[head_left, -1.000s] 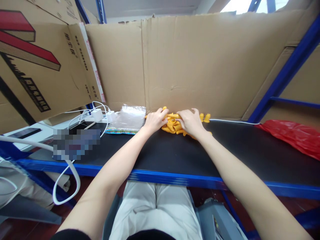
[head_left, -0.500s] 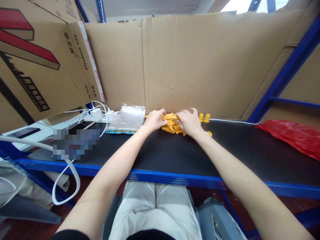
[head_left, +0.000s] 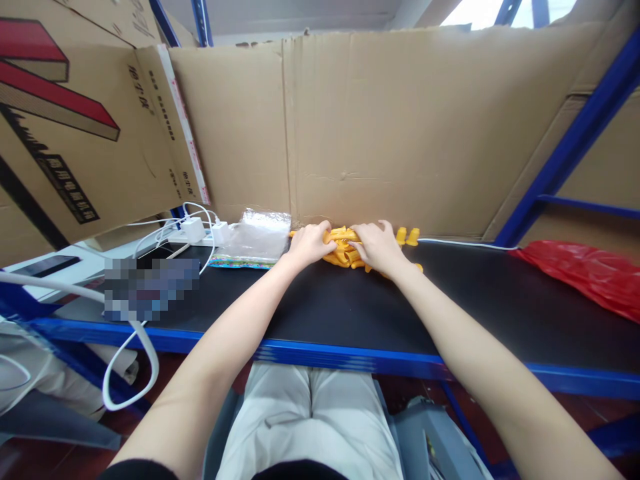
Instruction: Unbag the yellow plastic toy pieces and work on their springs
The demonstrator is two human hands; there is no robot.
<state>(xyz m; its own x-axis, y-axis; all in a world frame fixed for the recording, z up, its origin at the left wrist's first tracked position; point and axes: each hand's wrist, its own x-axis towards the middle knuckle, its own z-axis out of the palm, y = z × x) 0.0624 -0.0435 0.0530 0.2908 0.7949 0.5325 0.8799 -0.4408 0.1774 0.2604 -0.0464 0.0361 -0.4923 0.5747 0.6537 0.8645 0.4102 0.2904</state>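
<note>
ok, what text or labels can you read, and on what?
"商用电脑机箱": black label on the cardboard box.
Too blurred to read surely: larger vertical characters and smaller print on the same box, plus handwriting at its top.
Clear packet: nothing readable.
Yellow pieces: nothing readable.

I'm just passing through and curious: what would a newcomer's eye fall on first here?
First, the bright yellow pieces bunched at the person's left grip and right grip, toward the back of the black surface. Then the crumpled red plastic at the far right, and the bold red shapes printed on the cardboard box at upper left.
</note>
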